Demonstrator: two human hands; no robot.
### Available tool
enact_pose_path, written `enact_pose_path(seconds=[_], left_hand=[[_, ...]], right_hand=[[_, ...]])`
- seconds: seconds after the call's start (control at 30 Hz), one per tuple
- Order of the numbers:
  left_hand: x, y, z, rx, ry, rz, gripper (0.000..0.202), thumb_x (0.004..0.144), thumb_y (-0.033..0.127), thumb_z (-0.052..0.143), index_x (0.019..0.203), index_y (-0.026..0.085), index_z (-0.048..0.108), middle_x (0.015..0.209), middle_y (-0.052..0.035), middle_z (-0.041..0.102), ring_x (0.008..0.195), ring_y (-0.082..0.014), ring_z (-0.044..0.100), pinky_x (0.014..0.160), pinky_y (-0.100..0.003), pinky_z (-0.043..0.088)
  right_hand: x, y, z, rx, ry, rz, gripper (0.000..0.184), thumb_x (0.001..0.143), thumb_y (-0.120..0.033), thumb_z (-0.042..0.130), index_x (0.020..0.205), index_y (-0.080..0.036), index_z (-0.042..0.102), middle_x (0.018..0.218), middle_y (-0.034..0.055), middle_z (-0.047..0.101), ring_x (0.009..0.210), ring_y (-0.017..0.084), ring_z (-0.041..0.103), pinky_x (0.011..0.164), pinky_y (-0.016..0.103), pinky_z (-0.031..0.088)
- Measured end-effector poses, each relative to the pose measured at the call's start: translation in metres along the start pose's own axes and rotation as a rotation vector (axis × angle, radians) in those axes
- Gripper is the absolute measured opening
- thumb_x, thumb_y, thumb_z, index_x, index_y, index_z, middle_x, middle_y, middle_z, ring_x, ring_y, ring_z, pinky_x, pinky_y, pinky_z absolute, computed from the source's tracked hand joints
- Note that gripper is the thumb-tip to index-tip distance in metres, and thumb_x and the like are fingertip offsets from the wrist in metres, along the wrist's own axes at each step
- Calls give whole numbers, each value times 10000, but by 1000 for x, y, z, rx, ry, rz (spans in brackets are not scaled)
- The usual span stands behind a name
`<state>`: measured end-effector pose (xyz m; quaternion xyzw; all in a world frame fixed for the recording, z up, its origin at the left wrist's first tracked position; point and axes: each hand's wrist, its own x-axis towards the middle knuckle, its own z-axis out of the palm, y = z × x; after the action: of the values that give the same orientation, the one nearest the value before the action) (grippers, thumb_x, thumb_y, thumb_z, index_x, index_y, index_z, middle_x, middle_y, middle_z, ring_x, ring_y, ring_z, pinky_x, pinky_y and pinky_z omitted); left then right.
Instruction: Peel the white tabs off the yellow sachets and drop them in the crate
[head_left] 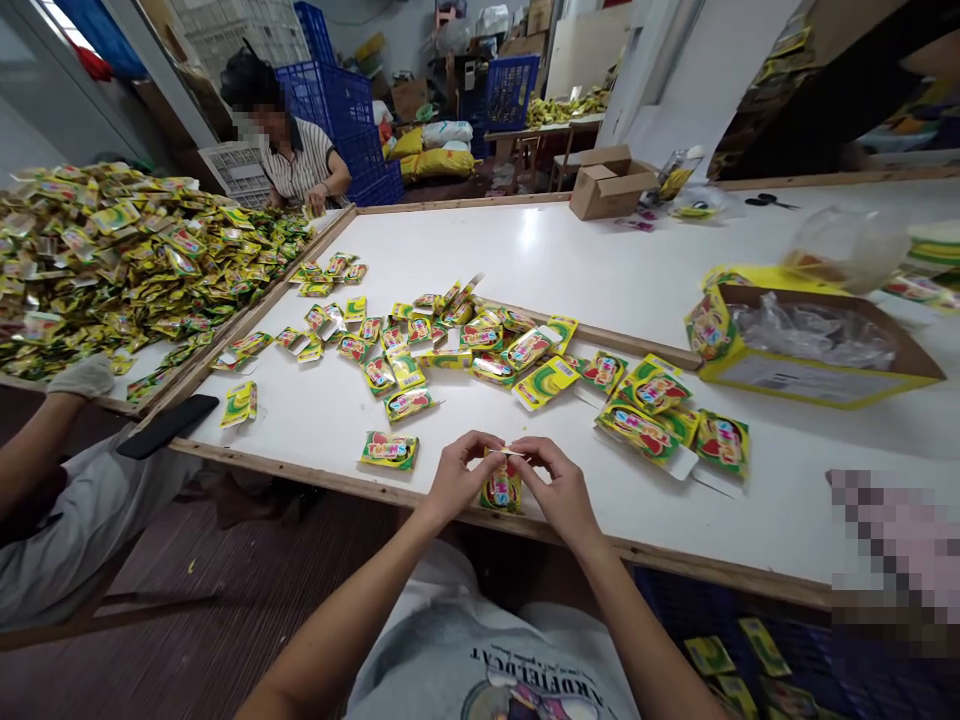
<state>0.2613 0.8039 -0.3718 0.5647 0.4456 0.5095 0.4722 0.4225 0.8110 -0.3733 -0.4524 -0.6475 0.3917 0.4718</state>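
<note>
Near the front edge of the white table, a small yellow-green crayon box (501, 487) stands upright between my hands. My left hand (466, 474) pinches the white flap at its top from the left, thumb and forefinger pressed on it. From the right, my right hand (553, 484) grips the same flap with thumb and forefinger. The box's printed front faces me, partly covered by my thumbs. To the left of my hands a similar box (389, 450) lies flat. A loose heap of such boxes (529, 347) spreads behind my hands, some with open end flaps.
A larger yellow carton (810, 375) with clear plastic bags stands at right. Behind it are a brown cardboard box (611, 183) and scissors (771, 201). A big pile of packets (135, 260) fills the left table, where two other people sit. A blue crate (667, 610) is below the front edge.
</note>
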Motion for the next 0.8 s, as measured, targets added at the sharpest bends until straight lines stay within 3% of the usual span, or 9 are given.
enact_pose_path(seconds=[0.13, 0.33, 0.6, 0.8], left_hand=[[-1, 6, 2, -5, 40, -27, 170, 817, 328, 649, 860, 163, 645, 918, -74, 681, 853, -181, 633, 795, -299, 500], [5, 4, 11, 35, 164, -85, 140, 798, 300, 649, 829, 164, 664, 722, -10, 640, 637, -122, 552, 622, -234, 444], [9, -2, 7, -75, 119, -135, 197, 764, 350, 684, 805, 158, 664, 719, -4, 642, 641, -122, 550, 619, -235, 442], [6, -1, 4, -24, 87, -120, 208, 799, 366, 662, 814, 159, 684, 736, -22, 665, 682, -145, 591, 668, -260, 476]], right_hand=[[-4, -8, 5, -24, 87, -14, 187, 862, -381, 588, 855, -209, 660, 896, 57, 661, 840, 199, 612, 735, 324, 494], [4, -2, 9, -2, 134, 139, 225, 832, -409, 609, 832, -188, 650, 754, 30, 660, 674, 166, 584, 670, 293, 476], [7, -5, 7, 42, 111, 168, 321, 806, -502, 614, 808, -183, 654, 765, 39, 680, 687, 175, 610, 665, 284, 490], [5, -4, 6, 19, 34, 129, 265, 840, -453, 594, 813, -196, 652, 779, 33, 679, 706, 177, 609, 692, 295, 488]])
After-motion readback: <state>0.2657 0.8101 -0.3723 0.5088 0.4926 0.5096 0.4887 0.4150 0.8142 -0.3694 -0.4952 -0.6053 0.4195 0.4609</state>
